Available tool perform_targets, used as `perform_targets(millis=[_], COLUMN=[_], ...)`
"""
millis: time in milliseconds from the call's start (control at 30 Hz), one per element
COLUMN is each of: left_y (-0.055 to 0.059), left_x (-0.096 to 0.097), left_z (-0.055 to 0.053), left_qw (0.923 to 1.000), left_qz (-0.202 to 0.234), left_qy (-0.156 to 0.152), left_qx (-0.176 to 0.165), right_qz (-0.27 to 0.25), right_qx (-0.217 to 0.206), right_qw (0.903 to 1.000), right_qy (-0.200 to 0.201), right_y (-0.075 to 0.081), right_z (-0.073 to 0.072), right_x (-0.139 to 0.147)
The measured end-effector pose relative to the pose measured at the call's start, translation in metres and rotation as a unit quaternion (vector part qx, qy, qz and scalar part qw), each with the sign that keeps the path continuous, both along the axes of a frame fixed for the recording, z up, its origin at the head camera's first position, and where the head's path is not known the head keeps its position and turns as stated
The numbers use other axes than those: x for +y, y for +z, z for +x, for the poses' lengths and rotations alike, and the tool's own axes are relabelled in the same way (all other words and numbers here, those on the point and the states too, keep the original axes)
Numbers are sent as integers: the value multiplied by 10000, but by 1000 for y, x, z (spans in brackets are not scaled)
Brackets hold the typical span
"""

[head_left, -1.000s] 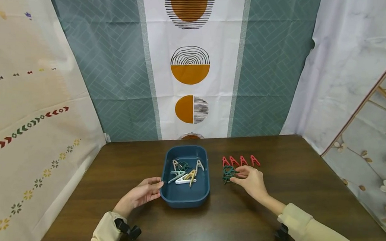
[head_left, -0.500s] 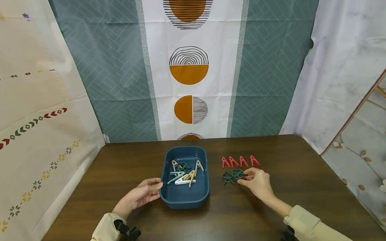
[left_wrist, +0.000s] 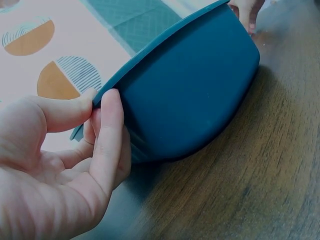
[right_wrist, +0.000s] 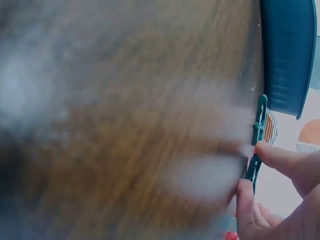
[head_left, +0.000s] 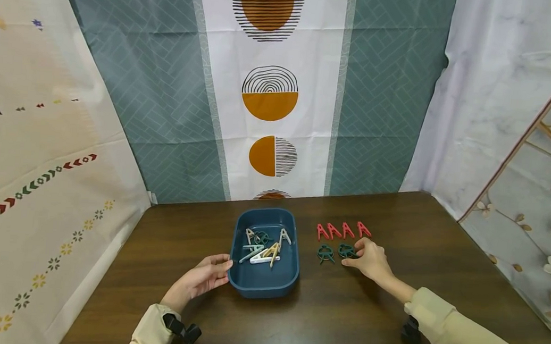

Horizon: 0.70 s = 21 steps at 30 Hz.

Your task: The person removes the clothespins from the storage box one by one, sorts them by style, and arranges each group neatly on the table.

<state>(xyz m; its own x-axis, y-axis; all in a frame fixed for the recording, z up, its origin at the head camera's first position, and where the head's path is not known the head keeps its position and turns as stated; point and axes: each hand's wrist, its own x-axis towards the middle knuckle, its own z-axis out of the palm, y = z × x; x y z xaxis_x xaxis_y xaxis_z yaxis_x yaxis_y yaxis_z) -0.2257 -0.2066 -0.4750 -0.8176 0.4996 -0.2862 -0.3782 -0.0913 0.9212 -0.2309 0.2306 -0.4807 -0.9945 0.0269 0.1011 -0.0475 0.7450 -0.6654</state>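
My left hand pinches the near-left rim of a dark blue plastic bin; in the left wrist view thumb and fingertips meet across that rim. Inside the bin lie several clothespins in white, beige, yellow and pale green, plus a dark green clip. To the right of the bin my right hand holds a dark green clip at the table surface, between thumb and index finger. Another dark green clip lies just left of it. The right wrist view shows the held clip edge-on.
Behind the green clips, several red clothespins lie in a row on the brown wooden table. Patterned cloths hang behind the table and along both sides. Each wrist wears a small black camera.
My right hand has moved one green clip rightward, from over the other green clip to a spot beside it, under the red row. The left hand stays on the bin rim.
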Motion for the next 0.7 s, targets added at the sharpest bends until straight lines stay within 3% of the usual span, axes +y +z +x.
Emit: perform_targets(millis=[500,700], left_y=[0,1], left_x=[0,0], left_z=[0,0], left_qw=[10000,10000], left_qz=[62,7], left_qy=[40,-9], left_qx=[8,68], right_qz=[399,536], right_qx=[-207,-42], right_qw=[9988,9983], right_qy=[179,239], right_y=[0,9], right_z=[-9,-11], right_x=[-6,-3])
